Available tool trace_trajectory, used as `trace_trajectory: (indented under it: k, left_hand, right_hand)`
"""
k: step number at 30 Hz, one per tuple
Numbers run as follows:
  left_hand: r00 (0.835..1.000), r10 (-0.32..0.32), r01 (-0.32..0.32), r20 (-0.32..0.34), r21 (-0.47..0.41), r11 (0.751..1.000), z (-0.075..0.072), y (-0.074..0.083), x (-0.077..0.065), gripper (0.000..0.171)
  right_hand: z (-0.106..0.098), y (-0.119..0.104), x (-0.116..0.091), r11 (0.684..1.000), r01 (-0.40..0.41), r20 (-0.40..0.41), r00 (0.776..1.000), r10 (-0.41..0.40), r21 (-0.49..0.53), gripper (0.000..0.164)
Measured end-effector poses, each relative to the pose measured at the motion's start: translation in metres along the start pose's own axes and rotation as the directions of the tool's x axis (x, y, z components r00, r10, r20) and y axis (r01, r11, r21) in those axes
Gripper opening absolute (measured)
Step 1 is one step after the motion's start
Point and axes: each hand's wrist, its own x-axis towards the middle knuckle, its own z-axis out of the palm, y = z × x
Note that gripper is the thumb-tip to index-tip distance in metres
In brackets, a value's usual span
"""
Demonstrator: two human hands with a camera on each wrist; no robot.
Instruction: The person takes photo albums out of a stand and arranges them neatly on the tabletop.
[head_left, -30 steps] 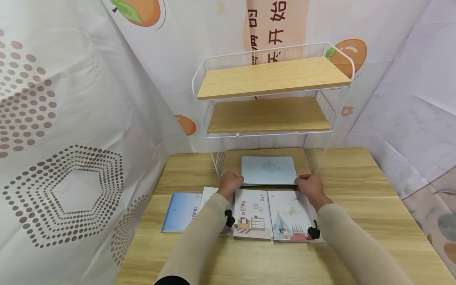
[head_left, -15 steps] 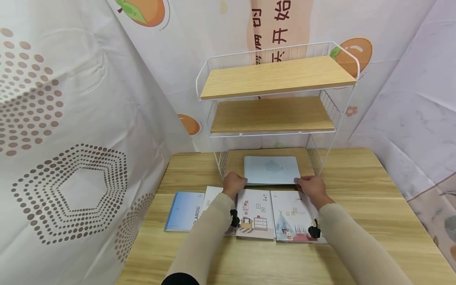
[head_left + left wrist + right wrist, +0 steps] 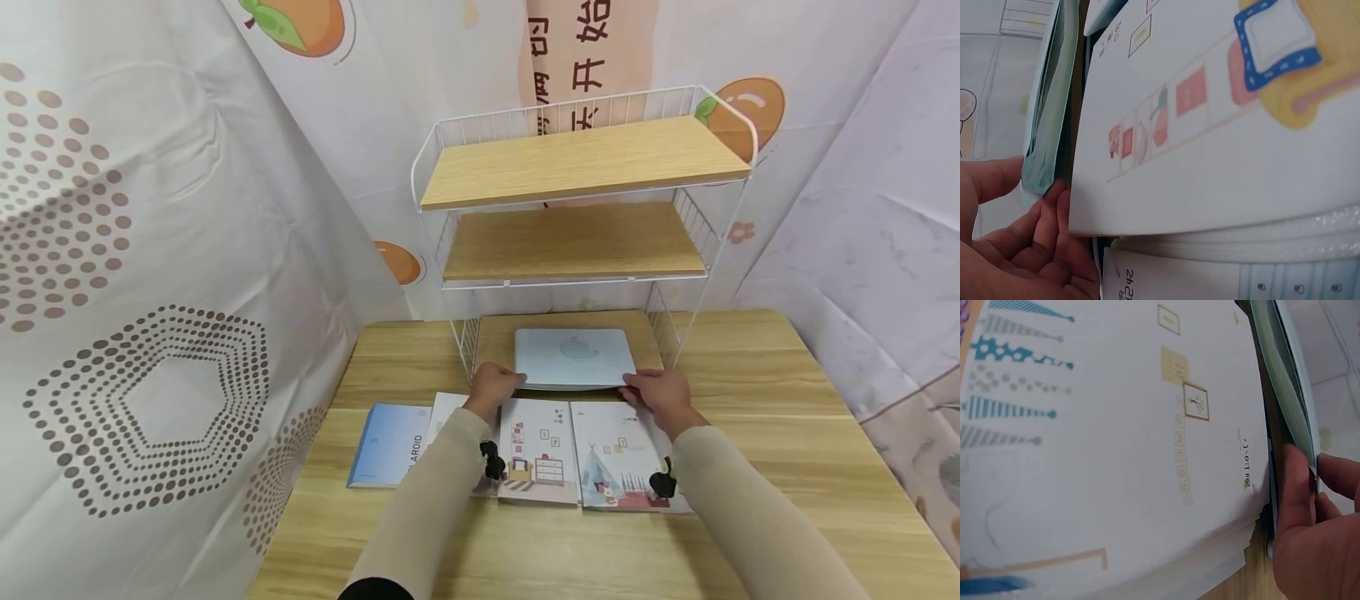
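Note:
A pale blue notebook [image 3: 573, 357] with a small line drawing on its cover lies flat on the lowest board of the rack. At its front left corner my left hand [image 3: 495, 388] pinches it; the left wrist view has the thumb above and the fingers below the edge of the notebook [image 3: 1054, 112]. My right hand [image 3: 663, 396] grips the front right corner in the same way, thumb and fingers on either side of the notebook's edge [image 3: 1288, 381]. Just in front, below my hands, lie two white illustrated booklets [image 3: 542, 433] [image 3: 617, 433].
The white wire rack [image 3: 723, 242] has two wooden boards above, the middle board [image 3: 573, 240] overhanging the notebook's level. A blue book [image 3: 386, 446] lies on the wood-grain table [image 3: 772, 417] at the left, partly behind my left sleeve. Patterned cloth [image 3: 187, 250] hangs around.
Both hands keep hold of the notebook's front corners. Its front edge now shows a lower layer under the cover, and the left thumb has shifted slightly right.

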Motion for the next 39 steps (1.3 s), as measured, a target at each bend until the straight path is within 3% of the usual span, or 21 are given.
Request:
trace_trajectory:
  k: [9,16,21,28,34,39]
  left_hand:
    - [1.000,-0.007,0.008,0.028,-0.065,0.998,-0.001,-0.002,0.001,0.027]
    - [0.998,-0.014,0.021,0.067,-0.104,0.994,-0.001,-0.002,0.001,0.025]
    - [0.994,-0.025,0.039,0.109,-0.126,0.991,-0.003,-0.001,-0.003,0.017]
    - [0.991,0.047,-0.027,0.123,-0.165,0.986,-0.004,-0.001,-0.012,0.014]
    - [0.988,0.059,-0.032,0.145,-0.185,0.982,-0.008,0.000,-0.019,0.015]
    - [0.982,0.077,-0.043,0.174,-0.190,0.981,-0.010,-0.001,-0.026,0.015]
  right_hand:
    - [-0.005,-0.004,-0.001,0.990,-0.072,0.061,0.996,0.065,0.123,0.061]
    - [-0.007,-0.005,-0.003,0.985,-0.112,0.102,0.990,0.099,0.133,0.066]
    - [-0.008,-0.007,-0.007,0.982,-0.100,0.149,0.986,0.076,0.160,0.064]
    - [-0.013,-0.006,-0.012,0.977,-0.083,0.197,0.979,0.043,0.197,0.042]
    - [-0.016,-0.008,-0.021,0.976,-0.079,0.220,0.975,0.034,0.202,0.055]
    - [-0.020,-0.007,-0.029,0.982,-0.057,0.241,0.970,0.011,0.182,0.053]
